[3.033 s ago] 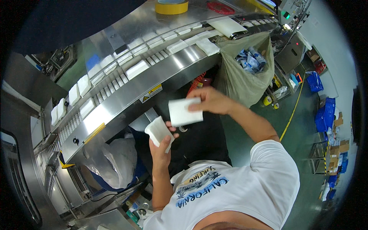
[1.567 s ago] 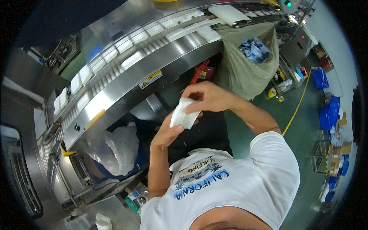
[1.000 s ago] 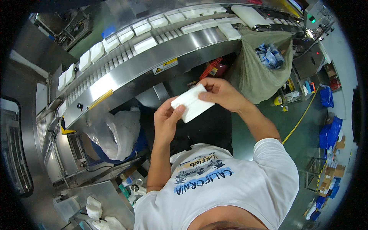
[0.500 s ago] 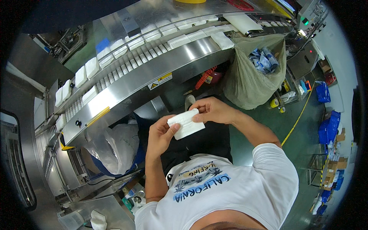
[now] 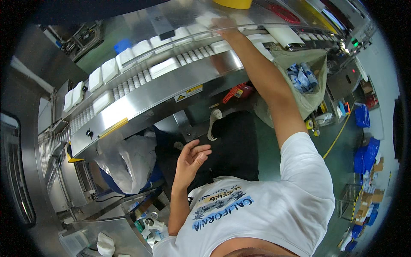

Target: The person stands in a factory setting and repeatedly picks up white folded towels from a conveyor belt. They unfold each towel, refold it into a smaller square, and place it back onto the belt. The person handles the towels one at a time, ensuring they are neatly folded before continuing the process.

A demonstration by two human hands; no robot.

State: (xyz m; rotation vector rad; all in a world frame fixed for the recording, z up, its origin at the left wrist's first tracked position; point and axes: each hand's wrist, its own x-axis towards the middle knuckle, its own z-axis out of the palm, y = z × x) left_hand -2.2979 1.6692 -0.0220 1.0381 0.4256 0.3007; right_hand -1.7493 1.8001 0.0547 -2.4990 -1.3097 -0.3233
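My right arm reaches up and forward across the curved roller conveyor (image 5: 141, 76). At its end my right hand (image 5: 225, 26), smeared by motion, is beside a blurred white folded pad (image 5: 207, 19) on the far side; whether the fingers grip it cannot be made out. My left hand (image 5: 192, 162) hovers over my lap with loosely bent fingers apart and nothing in it. More white pads stand in a row along the conveyor's far rail, such as this white pad (image 5: 110, 70). Others lie on the rollers, among them a flat white pad (image 5: 165, 67).
A beige sack (image 5: 317, 102) with blue-and-white wrappers hangs right of the conveyor. Below its left end sits a bin lined with clear plastic (image 5: 128, 165). A yellow container (image 5: 234, 3) and a red ring-shaped object (image 5: 284, 13) rest at the back. Blue crates (image 5: 367, 155) line the right wall.
My hands have parted, and the white pad they held over my lap is gone from there. My right hand has swung forward over the conveyor; my left stays near my lap, its fingers loosened.
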